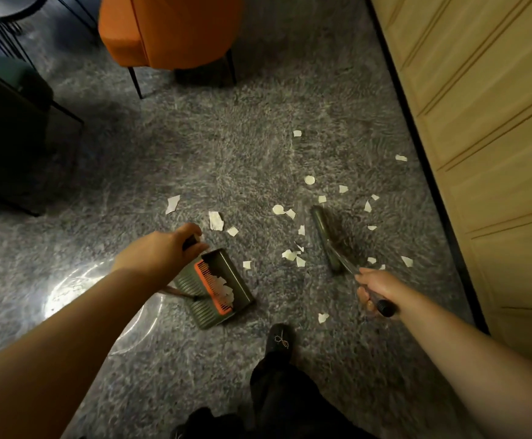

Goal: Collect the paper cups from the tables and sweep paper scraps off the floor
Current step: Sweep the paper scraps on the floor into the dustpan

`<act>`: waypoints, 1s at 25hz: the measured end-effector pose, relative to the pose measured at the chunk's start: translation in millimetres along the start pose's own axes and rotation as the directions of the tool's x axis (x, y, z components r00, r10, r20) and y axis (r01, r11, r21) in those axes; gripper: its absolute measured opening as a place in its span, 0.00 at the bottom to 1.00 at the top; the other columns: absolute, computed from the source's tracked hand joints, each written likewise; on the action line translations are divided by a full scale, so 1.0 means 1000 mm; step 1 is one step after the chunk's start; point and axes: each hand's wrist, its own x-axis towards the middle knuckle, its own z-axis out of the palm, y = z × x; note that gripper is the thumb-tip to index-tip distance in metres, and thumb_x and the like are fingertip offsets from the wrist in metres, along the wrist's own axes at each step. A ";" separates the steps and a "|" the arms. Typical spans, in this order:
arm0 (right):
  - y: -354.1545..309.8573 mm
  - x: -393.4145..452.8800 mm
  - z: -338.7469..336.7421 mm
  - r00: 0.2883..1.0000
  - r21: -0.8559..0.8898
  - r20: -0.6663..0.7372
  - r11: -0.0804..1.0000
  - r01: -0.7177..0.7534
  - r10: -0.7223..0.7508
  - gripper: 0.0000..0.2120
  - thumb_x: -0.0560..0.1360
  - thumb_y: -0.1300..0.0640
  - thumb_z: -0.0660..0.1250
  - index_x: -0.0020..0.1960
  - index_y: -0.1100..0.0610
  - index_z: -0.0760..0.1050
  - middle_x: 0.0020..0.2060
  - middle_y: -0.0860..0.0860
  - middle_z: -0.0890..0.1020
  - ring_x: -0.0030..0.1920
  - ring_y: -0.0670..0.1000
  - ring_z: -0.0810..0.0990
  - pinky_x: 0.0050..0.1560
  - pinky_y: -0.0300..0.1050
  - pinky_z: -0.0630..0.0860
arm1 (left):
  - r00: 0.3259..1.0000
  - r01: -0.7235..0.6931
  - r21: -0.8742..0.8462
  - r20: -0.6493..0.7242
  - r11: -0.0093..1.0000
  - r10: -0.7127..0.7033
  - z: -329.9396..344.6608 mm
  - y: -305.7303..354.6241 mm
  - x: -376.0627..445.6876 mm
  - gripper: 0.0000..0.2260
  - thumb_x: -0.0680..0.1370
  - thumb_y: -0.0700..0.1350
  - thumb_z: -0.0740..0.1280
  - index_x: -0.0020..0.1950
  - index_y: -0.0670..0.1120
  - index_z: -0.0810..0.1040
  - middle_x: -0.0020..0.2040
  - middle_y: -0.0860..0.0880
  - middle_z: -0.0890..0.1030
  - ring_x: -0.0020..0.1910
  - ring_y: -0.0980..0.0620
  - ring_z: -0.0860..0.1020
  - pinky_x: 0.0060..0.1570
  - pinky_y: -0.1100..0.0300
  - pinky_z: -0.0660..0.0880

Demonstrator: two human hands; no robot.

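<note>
While the left hand (160, 248) curls its fingers round the handle of one dustpan (218, 288), the right hand (377, 288) grips one broom (329, 237). Broom head's long axis runs roughly parallel to the pan's open mouth, well to its right. Between and beyond them lie the paper scraps (293, 253), roughly two dozen on the floor (226, 153); several more sit in the pan. No paper cups visible. Judged next: sweep leftward.
</note>
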 end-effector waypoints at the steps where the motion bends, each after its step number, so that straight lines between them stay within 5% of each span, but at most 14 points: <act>1: -0.005 0.007 0.003 1.000 -0.041 -0.002 0.999 -0.002 0.002 0.14 0.83 0.60 0.53 0.68 0.55 0.66 0.28 0.54 0.68 0.16 0.45 0.67 0.18 0.31 0.63 | 1.000 0.003 0.004 0.000 1.000 -0.003 -0.001 0.001 0.004 0.21 0.76 0.69 0.52 0.62 0.60 0.68 0.40 0.52 0.77 0.34 0.52 0.74 0.28 0.61 0.66; 8: 0.005 0.015 0.065 0.996 -0.312 0.089 0.949 0.055 -0.029 0.18 0.81 0.64 0.53 0.70 0.58 0.66 0.24 0.52 0.70 0.20 0.46 0.68 0.18 0.35 0.66 | 0.998 -0.037 -0.038 -0.053 0.999 0.035 -0.003 -0.013 0.007 0.30 0.70 0.72 0.45 0.63 0.58 0.69 0.46 0.50 0.82 0.37 0.51 0.77 0.32 0.59 0.73; 12: 0.021 -0.004 0.104 0.988 -0.370 0.156 0.927 0.066 -0.008 0.23 0.80 0.63 0.54 0.75 0.52 0.61 0.27 0.52 0.72 0.26 0.48 0.71 0.23 0.39 0.69 | 0.997 -0.039 -0.019 -0.067 0.999 0.038 -0.002 -0.027 0.002 0.25 0.73 0.71 0.48 0.62 0.59 0.68 0.43 0.52 0.81 0.35 0.52 0.77 0.28 0.61 0.72; 15: 0.025 -0.022 0.136 0.981 -0.312 0.190 0.949 0.030 0.032 0.25 0.81 0.63 0.54 0.76 0.51 0.59 0.28 0.52 0.72 0.25 0.47 0.70 0.22 0.37 0.69 | 0.996 -0.046 0.000 -0.070 0.999 0.046 0.005 -0.032 -0.005 0.19 0.76 0.67 0.53 0.60 0.59 0.69 0.35 0.54 0.75 0.30 0.55 0.72 0.24 0.64 0.63; 20: 0.021 -0.058 0.177 0.901 -0.237 0.384 0.965 -0.112 0.199 0.17 0.82 0.62 0.54 0.70 0.52 0.63 0.25 0.51 0.69 0.18 0.44 0.67 0.19 0.32 0.64 | 0.998 -0.041 -0.051 -0.043 0.998 0.039 0.014 -0.049 -0.023 0.20 0.76 0.68 0.52 0.62 0.59 0.66 0.44 0.49 0.81 0.37 0.48 0.79 0.34 0.55 0.77; 25: 0.015 -0.091 0.181 0.869 -0.103 0.434 0.971 -0.215 0.238 0.15 0.82 0.60 0.52 0.63 0.43 0.64 0.23 0.48 0.67 0.19 0.41 0.66 0.17 0.31 0.61 | 0.998 -0.047 -0.064 -0.055 0.997 0.044 0.018 -0.068 -0.040 0.19 0.78 0.66 0.54 0.64 0.58 0.68 0.46 0.49 0.82 0.41 0.46 0.80 0.32 0.57 0.73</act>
